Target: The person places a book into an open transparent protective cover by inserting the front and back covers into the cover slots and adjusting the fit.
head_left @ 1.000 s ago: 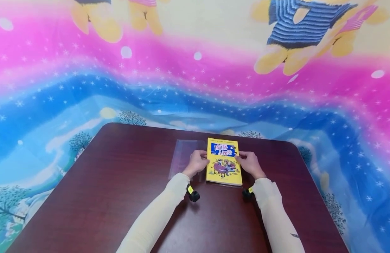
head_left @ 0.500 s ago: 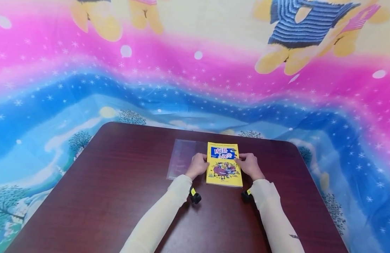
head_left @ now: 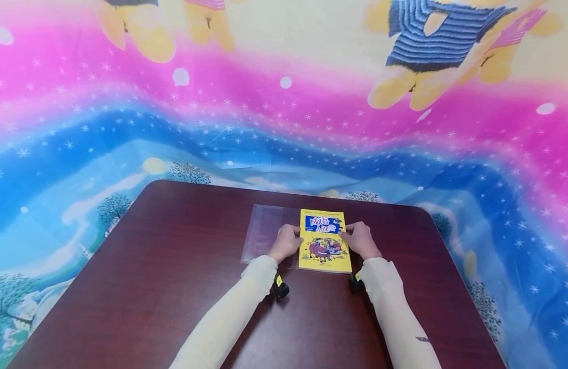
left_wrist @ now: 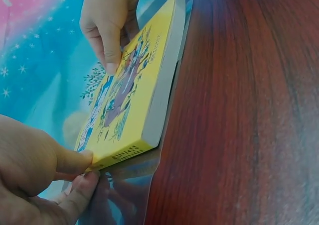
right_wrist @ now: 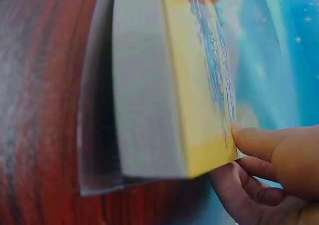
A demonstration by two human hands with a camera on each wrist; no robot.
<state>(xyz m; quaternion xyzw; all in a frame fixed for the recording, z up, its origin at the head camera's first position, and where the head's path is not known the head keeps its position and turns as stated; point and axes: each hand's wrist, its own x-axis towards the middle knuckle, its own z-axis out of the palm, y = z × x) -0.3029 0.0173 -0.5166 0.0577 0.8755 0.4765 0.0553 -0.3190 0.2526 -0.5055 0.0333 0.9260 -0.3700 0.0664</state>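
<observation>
A thick yellow paperback book (head_left: 325, 256) lies face up near the far side of the table, its cover printed with a blue title block and a cartoon. My left hand (head_left: 286, 242) pinches its spine side, thumb on the cover and fingers low beside it. Opposite, my right hand (head_left: 361, 241) grips the other edge, thumb on top. A clear plastic book cover (head_left: 265, 233) spreads out to the left and passes beneath the book. In the right wrist view, a gap shows between the page block (right_wrist: 144, 95) and the plastic flap (right_wrist: 92, 160).
The dark red wooden table (head_left: 173, 287) has rounded far corners. Behind it hangs a colourful cloth backdrop (head_left: 247, 102) with snowflakes and bears. Black wrist cameras (head_left: 281, 289) sit at the cuffs of both cream sleeves.
The far edge of the book has come down toward me, so it lies flatter over the plastic cover. Both hands keep their hold on its sides and have shifted only slightly.
</observation>
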